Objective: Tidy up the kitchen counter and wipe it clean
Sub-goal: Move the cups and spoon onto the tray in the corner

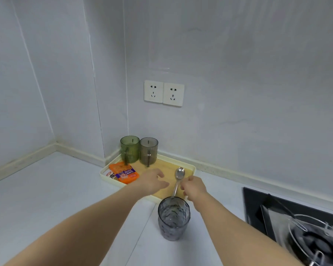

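Your right hand sits at the handle of the steel spoon, which lies on the cream tray at the back of the counter; whether its fingers pinch the handle cannot be told. Your left hand hovers alongside, fingers loosely spread, holding nothing. The spoon should be light, stiff and slick, so take it mid-handle. The grey glass just in front looks fragile

Hands over the tray, frame centre.
The left hand is loosely spread; the right hand meets the spoon handle, grip unclear; glass just below.
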Tool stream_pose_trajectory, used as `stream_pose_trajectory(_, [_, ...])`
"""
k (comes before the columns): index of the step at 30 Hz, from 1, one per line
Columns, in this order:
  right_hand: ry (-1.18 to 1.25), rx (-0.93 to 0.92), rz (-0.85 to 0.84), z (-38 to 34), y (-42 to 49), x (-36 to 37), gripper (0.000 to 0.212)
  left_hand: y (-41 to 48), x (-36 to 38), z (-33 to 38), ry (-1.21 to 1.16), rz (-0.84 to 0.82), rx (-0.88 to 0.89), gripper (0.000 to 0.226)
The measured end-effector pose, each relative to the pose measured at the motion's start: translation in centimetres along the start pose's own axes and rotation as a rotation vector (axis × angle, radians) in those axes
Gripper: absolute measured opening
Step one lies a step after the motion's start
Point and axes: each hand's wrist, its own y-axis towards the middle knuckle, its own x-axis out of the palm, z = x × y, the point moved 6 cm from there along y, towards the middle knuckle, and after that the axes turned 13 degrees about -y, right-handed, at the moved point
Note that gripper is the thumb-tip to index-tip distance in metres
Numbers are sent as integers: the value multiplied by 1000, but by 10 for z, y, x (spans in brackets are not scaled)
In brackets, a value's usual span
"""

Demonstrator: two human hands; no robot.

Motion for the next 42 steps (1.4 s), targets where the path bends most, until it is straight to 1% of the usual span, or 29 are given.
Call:
stream_pose_trajectory(5, [35, 62, -55, 27, -23, -8, 18, -20, 46, -3, 115, -120, -6, 67])
stream_pose_trajectory(6, [35, 67, -66, 30, -26, -9, 18, -23, 53, -6, 168, -133, -9, 73])
stream_pose_trajectory(8, [26, 74, -89, 37, -31, -11, 17, -29, 66, -9, 381, -137, 18, 80])
stream_pose_trajectory(10, [15, 81, -113, 41, -34, -12, 12, -36, 73, -7, 569, -99, 80, 85])
stream_pose_trajectory(13, [13, 94, -147, 44, -37, -9, 11, -41, 82, -3, 680, -110, 140, 96])
stream_pose_trajectory(18, [33, 86, -171, 39, -36, -8, 18, -38, 82, -9, 687, -136, 98, 103])
stream_pose_trajectory(22, [44, 70, -155, 31, -29, -14, 20, -30, 73, -11, 637, -99, 59, 92])
stream_pose_trajectory(24, [43, 58, -143, 26, -24, -19, 18, -25, 61, -2, 555, -76, 39, 91])
stream_pose_trajectory(26, [52, 37, -129, 17, -15, -24, 16, -15, 44, 11, 421, -36, 39, 90])
stream_pose_trajectory(28, [60, 11, -115, 7, -7, -27, 18, -5, 24, 28, 325, 33, 59, 92])
stream_pose_trajectory(31, [33, -29, -84, -6, 11, -30, 24, 14, -3, 46, 362, 154, 94, 95])
stream_pose_trajectory(33, [-27, -54, -45, -7, 25, -30, 27, 28, -7, 47, 397, 194, 107, 93])
stream_pose_trajectory(35, [-56, -42, -25, -1, 39, -26, 28, 42, -6, 38, 418, 214, 99, 90])
stream_pose_trajectory(37, [-69, -15, -33, 6, 47, -21, 25, 57, -1, 25, 432, 209, 83, 91])
stream_pose_trajectory(40, [-133, 7, -32, 13, 65, -17, 8, 81, 8, 14, 422, 182, 81, 91])
stream_pose_trajectory(42, [-186, 12, -10, 13, 78, -17, 7, 98, 11, 13, 401, 179, 98, 90])
